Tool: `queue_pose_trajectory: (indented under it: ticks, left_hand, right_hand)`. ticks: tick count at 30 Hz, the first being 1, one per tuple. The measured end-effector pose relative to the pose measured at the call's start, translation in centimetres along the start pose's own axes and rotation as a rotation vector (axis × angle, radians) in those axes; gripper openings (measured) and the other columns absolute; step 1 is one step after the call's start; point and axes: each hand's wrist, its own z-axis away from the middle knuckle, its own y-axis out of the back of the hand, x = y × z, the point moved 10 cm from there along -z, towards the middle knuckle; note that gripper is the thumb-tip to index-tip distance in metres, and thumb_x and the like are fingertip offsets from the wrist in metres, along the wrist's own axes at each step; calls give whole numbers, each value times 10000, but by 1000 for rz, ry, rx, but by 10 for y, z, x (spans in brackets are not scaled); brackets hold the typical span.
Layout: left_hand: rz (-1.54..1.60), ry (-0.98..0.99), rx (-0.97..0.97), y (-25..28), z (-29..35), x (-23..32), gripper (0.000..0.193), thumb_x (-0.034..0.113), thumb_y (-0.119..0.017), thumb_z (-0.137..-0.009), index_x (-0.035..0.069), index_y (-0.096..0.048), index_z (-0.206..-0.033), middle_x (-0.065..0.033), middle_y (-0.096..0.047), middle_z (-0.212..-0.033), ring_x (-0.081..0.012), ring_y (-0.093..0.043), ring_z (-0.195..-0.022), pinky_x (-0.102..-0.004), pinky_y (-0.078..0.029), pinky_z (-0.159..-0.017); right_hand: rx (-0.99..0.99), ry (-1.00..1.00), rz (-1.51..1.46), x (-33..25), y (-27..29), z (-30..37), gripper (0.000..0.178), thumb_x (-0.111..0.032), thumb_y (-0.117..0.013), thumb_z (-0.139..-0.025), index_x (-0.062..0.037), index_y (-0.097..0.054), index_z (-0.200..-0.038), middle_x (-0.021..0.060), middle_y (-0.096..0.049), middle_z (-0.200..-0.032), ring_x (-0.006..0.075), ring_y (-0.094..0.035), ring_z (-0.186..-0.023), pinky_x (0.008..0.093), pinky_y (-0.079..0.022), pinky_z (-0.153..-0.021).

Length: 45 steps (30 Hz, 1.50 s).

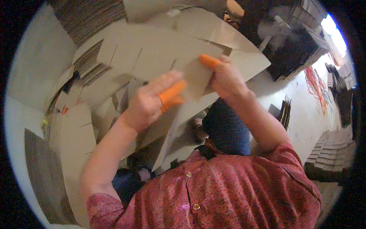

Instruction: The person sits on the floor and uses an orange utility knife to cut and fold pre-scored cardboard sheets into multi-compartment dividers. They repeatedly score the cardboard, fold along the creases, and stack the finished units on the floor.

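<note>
My left hand (146, 101) reaches over a table covered in flat cardboard sheets (152, 49). Its fingers are stretched out, with orange covers on some of them, and they are slightly blurred. Facing it, my right hand (228, 80) has an orange cover on one finger, which points left. A brown cardboard piece (194, 78), smeared by motion, lies between the two hands. My right fingers appear closed at its right edge, though part of the grip is hidden. The left fingertips are close beside the piece; whether they touch it I cannot tell.
Cardboard stacks stand at the far left (91, 17), at the left (44, 171) and at the right (328, 150). A fan (280, 28) stands beyond the table's right corner. Red strips (316, 87) lie on the floor at right. My knee (228, 128) is below the table edge.
</note>
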Motion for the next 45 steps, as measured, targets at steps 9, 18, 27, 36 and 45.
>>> queue_pose_trajectory:
  ticks: [9, 18, 27, 36, 45]
  left_hand:
    - [405, 1083, 459, 69, 119, -213, 381, 118, -656, -775, -13, -514, -1103, -47, -583, -861, -121, -564, -718, -249, -493, -611]
    - [153, 1098, 190, 31, 148, -221, 298, 135, -651, -775, -22, -576, -1017, -72, -622, -892, -130, -565, -749, -247, -444, -684]
    - [-348, 900, 307, 64, 120, -160, 401, 251, -643, -769, -21, -559, -1051, -145, -600, -892, -231, -570, -752, -299, -442, -658]
    - [-265, 933, 18, 33, 104, -105, 362, 329, -693, -714, 12, -622, -872, -105, -613, -744, -225, -572, -632, -320, -457, -588]
    - [-382, 880, -342, -26, 99, -81, 266, 284, -651, -731, 38, -624, -827, -184, -603, -702, -338, -592, -643, -386, -472, -582]
  right_hand:
    - [-59, 464, 967, -45, -5, 58, 166, -84, -568, -824, 9, -594, -959, 29, -635, -825, 91, -546, -737, 249, -457, -642]
    - [-105, 311, 1069, 27, 27, 57, 151, -66, -537, -836, 12, -594, -952, 35, -638, -827, 81, -516, -730, 253, -449, -641]
    - [-125, 320, 1000, 41, 27, 44, 125, -74, -550, -827, -1, -595, -917, 67, -627, -759, 89, -506, -695, 274, -440, -599]
    - [-103, 330, 1123, 42, 39, 50, 124, -80, -567, -821, 15, -605, -890, 132, -610, -685, 76, -485, -626, 259, -431, -572]
    - [-119, 312, 1166, 34, 33, 67, 97, -48, -557, -809, -6, -602, -885, 199, -579, -705, 195, -548, -593, 300, -442, -558]
